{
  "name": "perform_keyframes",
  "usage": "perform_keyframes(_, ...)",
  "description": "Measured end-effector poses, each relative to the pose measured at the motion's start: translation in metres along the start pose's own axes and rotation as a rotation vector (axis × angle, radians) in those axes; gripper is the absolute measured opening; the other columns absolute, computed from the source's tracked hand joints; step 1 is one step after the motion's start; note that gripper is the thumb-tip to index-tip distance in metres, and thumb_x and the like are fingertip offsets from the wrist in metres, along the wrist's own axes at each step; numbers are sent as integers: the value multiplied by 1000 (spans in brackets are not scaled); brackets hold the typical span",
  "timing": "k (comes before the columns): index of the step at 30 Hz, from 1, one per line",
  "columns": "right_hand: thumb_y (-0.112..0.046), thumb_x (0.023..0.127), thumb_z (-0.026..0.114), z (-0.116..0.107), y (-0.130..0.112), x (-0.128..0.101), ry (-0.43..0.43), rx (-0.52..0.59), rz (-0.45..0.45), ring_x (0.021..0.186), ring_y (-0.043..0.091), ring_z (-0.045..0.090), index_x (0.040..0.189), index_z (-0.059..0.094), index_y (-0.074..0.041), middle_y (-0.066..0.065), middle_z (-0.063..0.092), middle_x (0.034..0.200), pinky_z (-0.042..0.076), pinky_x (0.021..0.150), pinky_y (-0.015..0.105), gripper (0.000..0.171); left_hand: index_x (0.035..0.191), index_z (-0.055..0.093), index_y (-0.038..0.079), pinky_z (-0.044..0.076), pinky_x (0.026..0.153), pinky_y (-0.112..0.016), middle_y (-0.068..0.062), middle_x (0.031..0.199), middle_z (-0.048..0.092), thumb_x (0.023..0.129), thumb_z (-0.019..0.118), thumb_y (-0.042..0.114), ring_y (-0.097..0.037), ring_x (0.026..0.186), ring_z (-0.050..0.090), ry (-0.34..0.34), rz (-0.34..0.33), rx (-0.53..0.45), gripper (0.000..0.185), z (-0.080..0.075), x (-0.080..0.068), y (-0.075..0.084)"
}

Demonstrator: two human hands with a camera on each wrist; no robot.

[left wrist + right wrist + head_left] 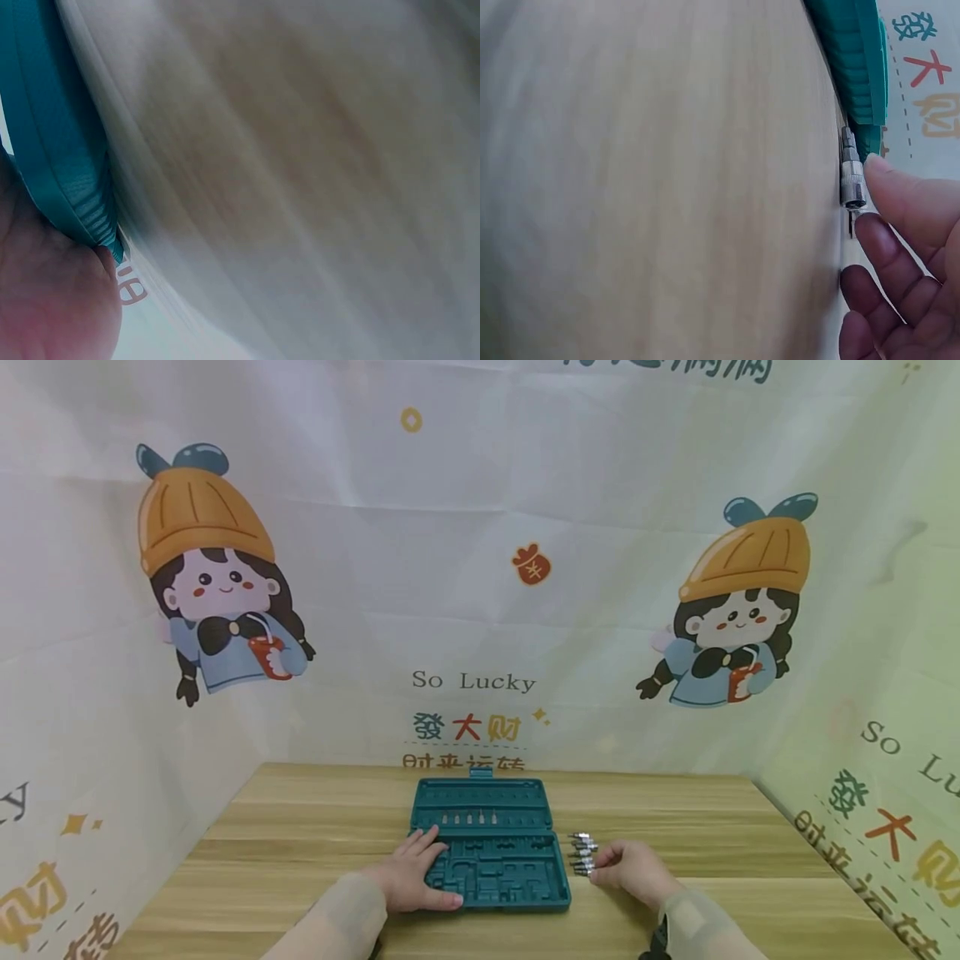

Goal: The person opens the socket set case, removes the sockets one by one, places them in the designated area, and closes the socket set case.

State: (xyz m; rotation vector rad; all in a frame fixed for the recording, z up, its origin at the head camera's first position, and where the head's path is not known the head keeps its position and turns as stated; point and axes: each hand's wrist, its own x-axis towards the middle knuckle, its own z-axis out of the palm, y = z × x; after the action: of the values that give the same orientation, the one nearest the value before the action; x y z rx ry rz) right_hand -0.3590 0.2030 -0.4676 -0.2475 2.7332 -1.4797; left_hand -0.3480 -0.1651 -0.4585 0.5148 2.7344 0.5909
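A teal plastic tool case lies unfolded on the wooden table, with moulded slots in its lower half. My left hand rests on the left side of this case with its fingers spread; only part of that hand shows in the left wrist view. Just right of the case lies a short row of silver metal driver-bit pieces. Beside the nearest piece, a knurled bit holder, is my right hand. Its thumb and index fingertip stand at the holder, with a gap between them.
Several small bits sit in a row in the raised lid of the case. Wooden table top extends to both sides. A printed cloth backdrop hangs behind and along the sides.
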Motion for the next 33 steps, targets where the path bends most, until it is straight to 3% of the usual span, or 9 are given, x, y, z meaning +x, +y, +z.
perform_keyframes(6,-6,82,74,-2,-22,9,-40,16,41,76,19,55,87,63,0,5,62,84,45,65,34,13,147,40,14,23,110,-57,-7,159,17,76,62,72,-34,145,11,-7,-6,-9,94,-4,-3,3)
perform_keyframes(9,-12,86,71,2,-41,18,-50,-15,19,79,19,58,92,65,-3,4,63,88,48,69,37,12,146,40,13,23,109,-58,-8,159,18,75,62,73,-35,145,12,-3,-6,-4,96,-4,-2,2)
perform_keyframes(18,-15,88,71,42,-86,44,-60,17,-69,90,21,60,103,66,-2,6,64,99,50,80,45,20,147,40,14,22,108,-61,-7,159,17,72,60,77,-34,146,10,-15,-14,-32,100,-1,3,-5)
perform_keyframes(26,-13,88,71,74,-98,70,-41,103,-54,99,30,59,104,67,1,11,64,104,48,87,49,22,146,41,14,23,109,-58,-7,159,19,74,62,74,-33,145,11,10,-19,-11,97,0,1,-3)
perform_keyframes(33,-11,89,70,96,-87,82,-36,173,-25,108,37,57,107,67,5,15,64,108,45,90,53,24,146,41,14,25,108,-58,-6,159,20,75,61,74,-33,145,13,-7,-32,0,96,-1,-2,1)
